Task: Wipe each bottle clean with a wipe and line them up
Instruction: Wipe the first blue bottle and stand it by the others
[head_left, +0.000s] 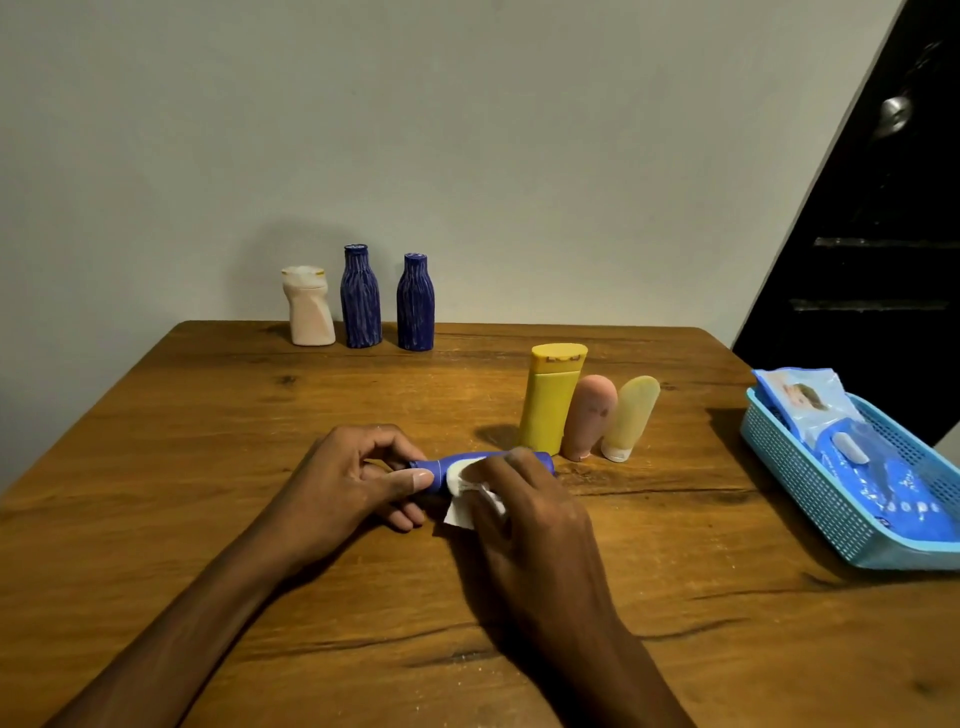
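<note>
A small blue bottle (452, 464) lies sideways just above the wooden table (208, 467), held at its left end by my left hand (358, 475). My right hand (524, 506) presses a white wipe (470, 499) against the bottle's middle and right part. At the table's far edge a white bottle (310, 306) and two dark blue ribbed bottles (360, 297) (415, 304) stand upright in a row. A yellow bottle (551, 397), a pink tube (589, 415) and a pale yellow tube (628, 418) stand close together right of centre.
A light blue plastic basket (810, 499) sits at the table's right edge, holding blue packs of wipes (872, 467). A grey wall rises behind the table. A dark door with a round knob (896, 111) is at the upper right.
</note>
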